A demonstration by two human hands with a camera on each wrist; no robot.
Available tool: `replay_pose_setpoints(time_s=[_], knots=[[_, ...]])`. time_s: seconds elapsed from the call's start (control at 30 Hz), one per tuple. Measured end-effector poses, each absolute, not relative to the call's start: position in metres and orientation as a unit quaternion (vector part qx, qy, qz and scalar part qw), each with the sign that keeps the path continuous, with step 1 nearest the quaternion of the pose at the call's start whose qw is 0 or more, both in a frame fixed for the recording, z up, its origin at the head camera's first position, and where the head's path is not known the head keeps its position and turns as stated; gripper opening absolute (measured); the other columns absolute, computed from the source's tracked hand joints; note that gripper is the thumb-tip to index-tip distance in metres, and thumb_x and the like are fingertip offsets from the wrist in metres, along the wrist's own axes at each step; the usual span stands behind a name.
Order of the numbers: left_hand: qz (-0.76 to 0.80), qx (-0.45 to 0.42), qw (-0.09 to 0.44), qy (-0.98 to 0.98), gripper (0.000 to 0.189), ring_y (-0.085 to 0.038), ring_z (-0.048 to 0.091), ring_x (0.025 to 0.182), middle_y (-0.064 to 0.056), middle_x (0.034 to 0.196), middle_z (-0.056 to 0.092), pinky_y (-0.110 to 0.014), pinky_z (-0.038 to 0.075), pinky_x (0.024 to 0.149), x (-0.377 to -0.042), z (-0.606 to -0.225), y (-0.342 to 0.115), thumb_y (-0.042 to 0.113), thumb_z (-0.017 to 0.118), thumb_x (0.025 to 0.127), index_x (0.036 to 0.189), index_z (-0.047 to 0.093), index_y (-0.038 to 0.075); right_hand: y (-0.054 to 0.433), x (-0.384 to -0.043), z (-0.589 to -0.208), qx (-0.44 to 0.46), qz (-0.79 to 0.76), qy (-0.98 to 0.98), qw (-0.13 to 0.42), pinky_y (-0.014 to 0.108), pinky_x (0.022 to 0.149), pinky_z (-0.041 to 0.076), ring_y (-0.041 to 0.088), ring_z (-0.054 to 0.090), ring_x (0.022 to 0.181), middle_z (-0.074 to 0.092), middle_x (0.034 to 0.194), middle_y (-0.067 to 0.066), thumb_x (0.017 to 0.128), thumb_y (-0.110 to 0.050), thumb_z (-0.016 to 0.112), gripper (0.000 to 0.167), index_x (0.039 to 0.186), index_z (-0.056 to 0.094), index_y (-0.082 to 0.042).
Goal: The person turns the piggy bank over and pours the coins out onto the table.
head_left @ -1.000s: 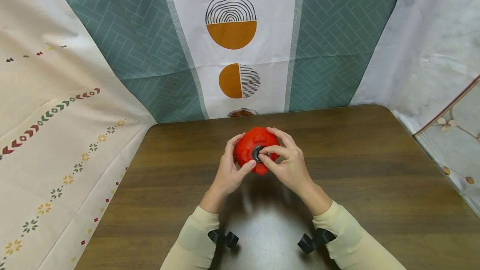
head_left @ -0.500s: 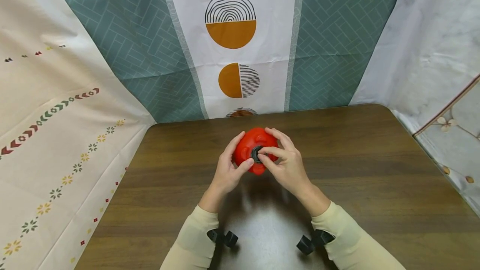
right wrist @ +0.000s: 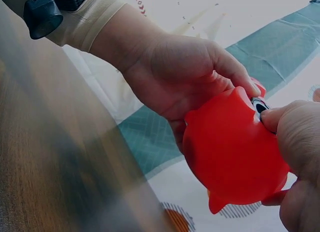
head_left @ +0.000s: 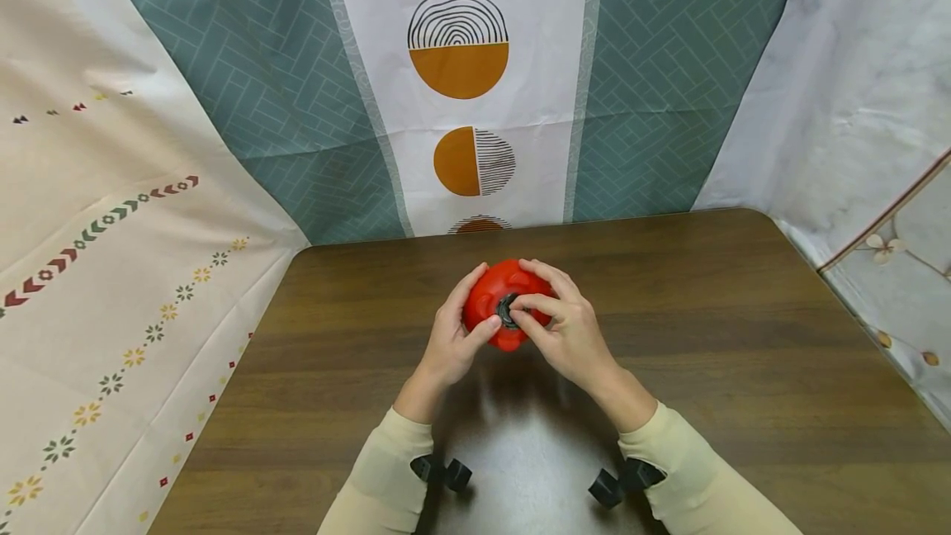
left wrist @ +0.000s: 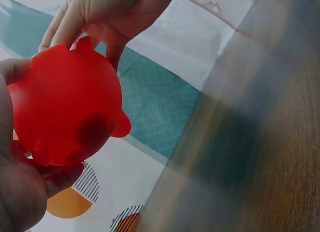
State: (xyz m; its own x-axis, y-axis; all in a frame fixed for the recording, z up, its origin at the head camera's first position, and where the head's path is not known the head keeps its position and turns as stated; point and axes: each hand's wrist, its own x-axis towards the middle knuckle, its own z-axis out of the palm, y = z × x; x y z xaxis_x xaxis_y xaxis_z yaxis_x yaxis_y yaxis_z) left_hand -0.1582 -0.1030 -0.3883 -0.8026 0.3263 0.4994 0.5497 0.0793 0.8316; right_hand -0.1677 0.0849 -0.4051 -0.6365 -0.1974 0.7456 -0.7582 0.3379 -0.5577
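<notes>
A round red piggy bank (head_left: 511,277) with short stubby feet is held up over the table, its underside turned to the head camera. Set in that underside is a black round plug (head_left: 507,310). My left hand (head_left: 451,337) grips the bank from the left, thumb beside the plug and fingers wrapped behind. With thumb and forefinger my right hand (head_left: 570,335) pinches at the plug's right edge, while other fingers rest on the bank's upper right. In the left wrist view the smooth red side (left wrist: 70,107) shows; the right wrist view catches the plug (right wrist: 260,107) only edge-on.
The brown wooden table (head_left: 706,337) spreads under both arms. Green and white patterned cloth (head_left: 646,89) hangs behind its far edge, with pale cloths at the left and right. Black camera mounts (head_left: 456,475) sit at both wrists.
The piggy bank and both hands have shifted slightly toward the body. My right thumb and forefinger stay pinched at the plug, and the left hand keeps its grip.
</notes>
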Motion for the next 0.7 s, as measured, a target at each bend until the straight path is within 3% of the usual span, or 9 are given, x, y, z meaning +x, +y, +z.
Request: replay_pose_setpoints(time_s=[0.43,0.6,0.7], knots=[[-0.606,-0.288,0.099,-0.735,0.065,-0.032,0.052,0.117,-0.020,0.138,0.045,-0.034,0.052,0.091,-0.1581,-0.3883,-0.1033,0.001,0.058,0.086,0.145,0.030,-0.001,0.0845,-0.1663,-0.4040,0.315,0.465,-0.773,0.295,0.045,0.090,0.052,0.028,0.047,0.124,0.054,0.132,0.012,0.079,-0.003,0.078,0.012,0.089,0.075,-0.008],[-0.599,-0.281,0.143,-0.736,0.062,-0.030,0.048,0.122,-0.019,0.141,0.040,-0.040,0.051,0.092,-0.1563,-0.3868,-0.0998,0.003,0.061,0.087,0.142,0.034,0.000,0.0805,-0.1642,-0.4061,0.276,0.491,-0.771,0.296,0.039,0.086,0.054,0.025,0.052,0.119,0.054,0.133,0.009,0.081,-0.008,0.077,0.008,0.087,0.073,-0.011],[-0.567,-0.293,0.162,-0.753,0.066,-0.031,0.040,0.129,-0.018,0.149,0.031,-0.045,0.047,0.098,-0.1553,-0.3852,-0.0991,0.016,0.071,0.085,0.140,0.038,-0.001,0.0795,-0.1632,-0.4060,0.256,0.504,-0.771,0.293,0.034,0.085,0.054,0.023,0.053,0.118,0.053,0.134,0.007,0.082,-0.011,0.077,0.007,0.088,0.073,-0.012]])
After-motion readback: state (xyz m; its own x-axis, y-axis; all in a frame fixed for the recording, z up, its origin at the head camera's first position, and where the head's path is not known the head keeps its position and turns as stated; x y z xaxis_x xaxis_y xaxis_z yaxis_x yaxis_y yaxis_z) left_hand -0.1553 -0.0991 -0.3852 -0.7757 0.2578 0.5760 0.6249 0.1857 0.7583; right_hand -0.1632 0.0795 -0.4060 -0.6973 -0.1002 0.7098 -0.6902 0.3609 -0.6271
